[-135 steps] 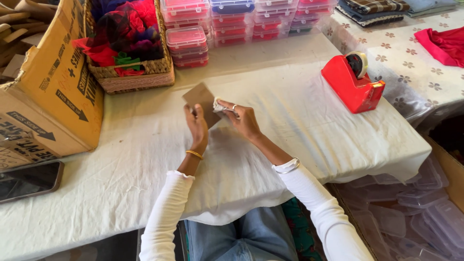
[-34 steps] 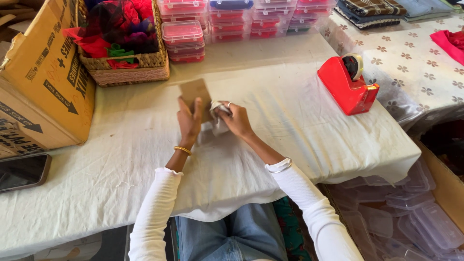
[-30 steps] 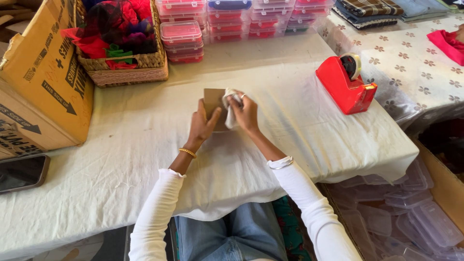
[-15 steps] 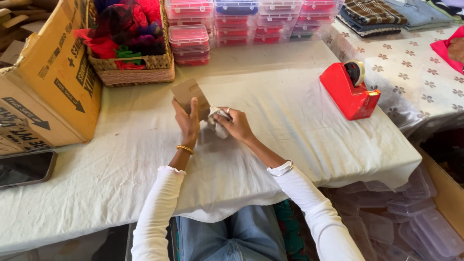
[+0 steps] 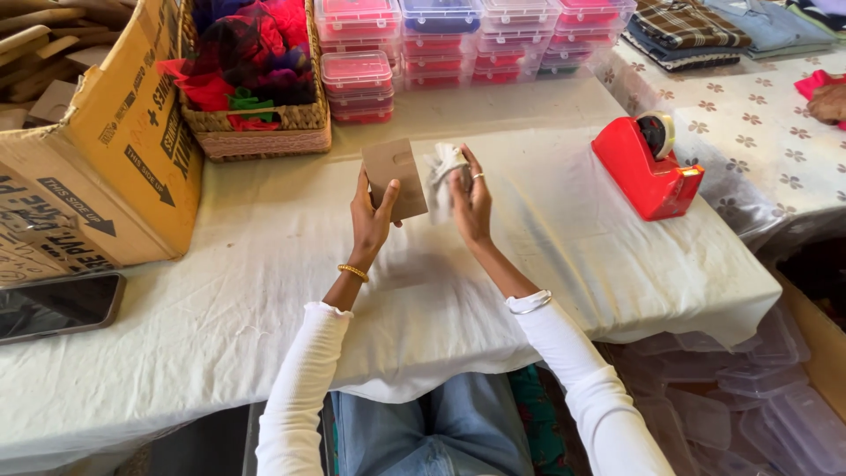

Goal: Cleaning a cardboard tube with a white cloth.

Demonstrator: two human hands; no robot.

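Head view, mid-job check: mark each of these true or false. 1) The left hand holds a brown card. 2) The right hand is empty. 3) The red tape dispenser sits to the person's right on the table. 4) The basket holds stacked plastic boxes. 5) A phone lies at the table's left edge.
1) True: the left hand holds the brown card upright above the table.
2) False: the right hand holds a small white cloth.
3) True: the tape dispenser stands to the right.
4) False: the basket holds coloured fabric; the plastic boxes stand beside it.
5) True: the phone lies there, screen dark.
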